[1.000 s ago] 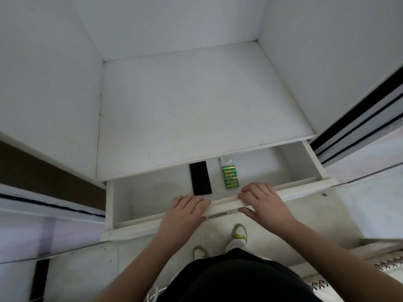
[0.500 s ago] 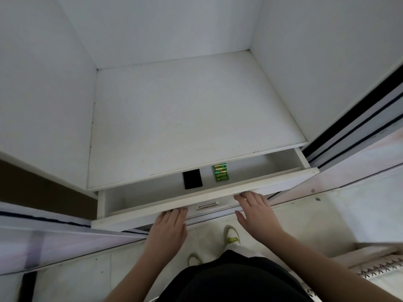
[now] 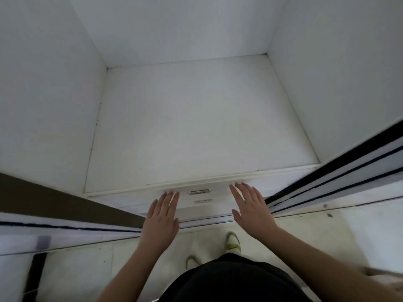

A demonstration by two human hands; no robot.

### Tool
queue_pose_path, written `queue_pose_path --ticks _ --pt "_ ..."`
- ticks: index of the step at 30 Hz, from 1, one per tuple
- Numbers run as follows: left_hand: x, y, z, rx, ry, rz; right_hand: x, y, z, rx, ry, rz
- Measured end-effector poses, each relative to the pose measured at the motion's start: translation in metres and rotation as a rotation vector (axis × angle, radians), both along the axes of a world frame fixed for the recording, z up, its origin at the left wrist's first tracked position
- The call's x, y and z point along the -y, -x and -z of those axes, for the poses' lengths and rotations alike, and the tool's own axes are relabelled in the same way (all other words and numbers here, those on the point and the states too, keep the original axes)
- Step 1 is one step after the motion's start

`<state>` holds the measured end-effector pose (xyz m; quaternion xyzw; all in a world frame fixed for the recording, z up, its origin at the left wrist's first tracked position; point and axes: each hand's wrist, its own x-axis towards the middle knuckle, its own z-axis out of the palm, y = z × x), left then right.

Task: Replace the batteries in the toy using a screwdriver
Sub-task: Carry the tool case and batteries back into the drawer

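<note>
A white cabinet shelf [image 3: 196, 127] fills the far view. Below its near edge, a closed drawer front [image 3: 218, 194] with a metal handle [image 3: 199, 192] is apparently touched by the flat, spread left hand [image 3: 162, 216] and right hand [image 3: 253, 205]. No toy is seen.

Home interior: white built-in wardrobe [image 3: 185, 127], drawers [image 3: 199, 196], sliding-door tracks [image 3: 327, 184], tiled floor [image 3: 316, 232]

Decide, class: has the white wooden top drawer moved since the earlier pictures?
Yes. The white wooden top drawer slid inward, now shut beneath the white shelf board; contents hidden.
</note>
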<state>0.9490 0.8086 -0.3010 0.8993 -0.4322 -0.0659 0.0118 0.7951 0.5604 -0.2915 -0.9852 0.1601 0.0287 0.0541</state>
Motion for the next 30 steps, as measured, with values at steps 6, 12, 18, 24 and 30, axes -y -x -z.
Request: queue_pose_path --ticks 6,12,18,24,30 --pt "0.016 -0.016 -0.002 -0.008 -0.017 -0.019 0.017 -0.021 0.007 0.033 -0.035 -0.032" --pt "0.021 -0.013 0.0 -0.016 -0.014 -0.046 0.025 -0.028 0.009 0.077 -0.046 -0.05" --pt "0.023 -0.009 -0.002 -0.026 -0.01 -0.085 0.029 -0.027 0.0 -0.001 -0.088 -0.072" --pt "0.033 0.003 -0.01 -0.022 -0.007 -0.144 0.037 -0.028 -0.018 -0.035 -0.145 -0.106" --pt "0.043 0.024 -0.02 0.025 0.09 -0.177 0.043 -0.025 -0.032 -0.09 -0.165 -0.129"
